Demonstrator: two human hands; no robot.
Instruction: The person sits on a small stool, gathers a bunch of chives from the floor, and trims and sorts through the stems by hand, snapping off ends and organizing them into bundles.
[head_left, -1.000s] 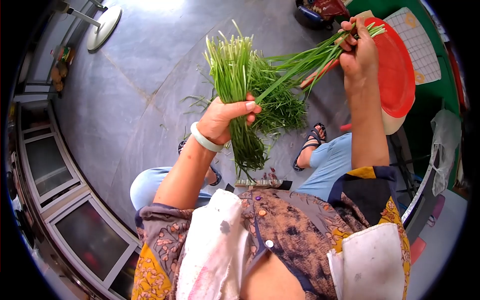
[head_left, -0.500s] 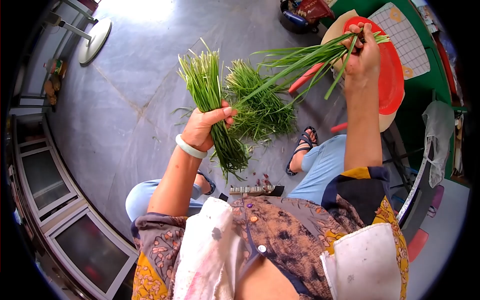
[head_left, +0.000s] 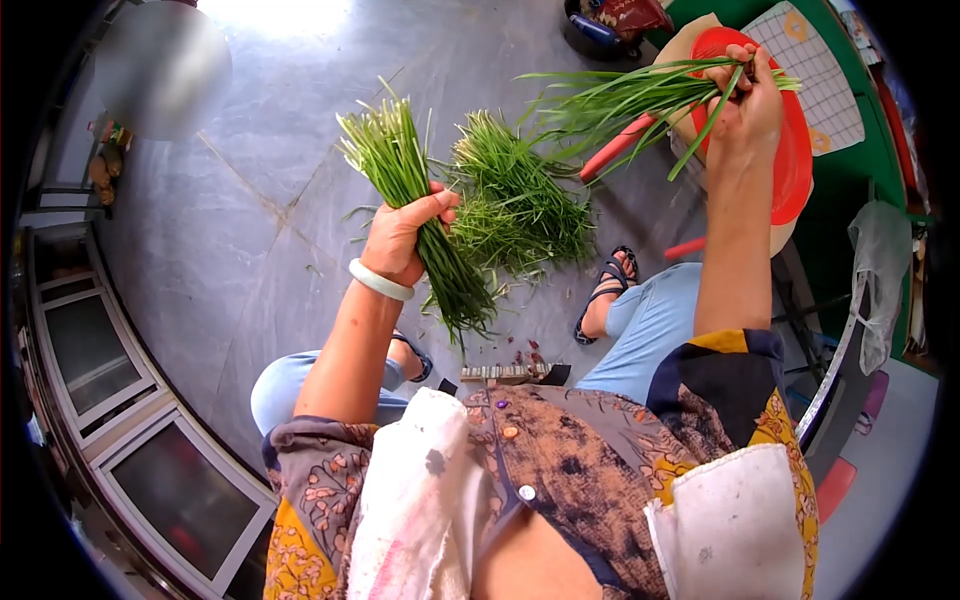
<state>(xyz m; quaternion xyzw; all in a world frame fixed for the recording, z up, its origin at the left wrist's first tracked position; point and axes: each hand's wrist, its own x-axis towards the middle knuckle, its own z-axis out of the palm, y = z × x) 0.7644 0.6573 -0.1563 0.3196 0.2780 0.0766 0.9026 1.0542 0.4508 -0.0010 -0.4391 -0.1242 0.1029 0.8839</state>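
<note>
My left hand, a pale bangle at its wrist, is wrapped round the middle of a thick bundle of chives. The pale cut ends point up and the dark green leaves hang down. My right hand is closed on a smaller bunch of chives in front of a red stool seat. Pale ends poke out past its right side, while the leaves spread leftward. Between the two hands, a loose pile of chives lies on the grey floor.
A green surface with a checked cloth stands at upper right, near a dark pot. Glass-fronted cabinets line the left side. A plastic bag hangs at right. Scraps and a short brush-like thing lie near my feet.
My right hand has shifted slightly right with its bunch, whose leaves now end farther from my left hand. The left bundle has moved slightly up and left.
</note>
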